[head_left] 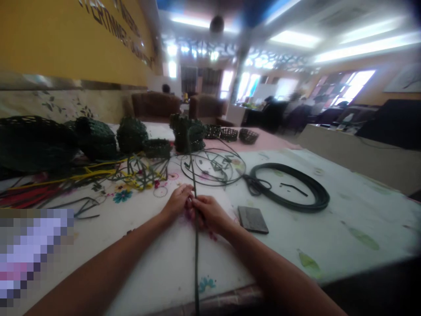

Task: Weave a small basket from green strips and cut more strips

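Note:
Both my hands meet over the middle of the table around one long dark green strip (196, 263). It runs from the table's near edge up past my fingers and bends over at its upper end. My left hand (180, 201) has its fingers closed at the strip's left side. With thumb and fingers, my right hand (208, 213) pinches the strip from the right. Just beyond my hands, loose loops of thin green strip (213, 182) lie on the cloth. A flat grey block (253, 219) rests to the right of my right hand.
A thick coil of dark strip (320, 199) lies at right, a short black piece (294, 188) inside it. Dark woven baskets (95, 138) line the table's back left. Yellow, red and green strips (98, 169) spread at left. Brown chairs (156, 105) and people stand farther off.

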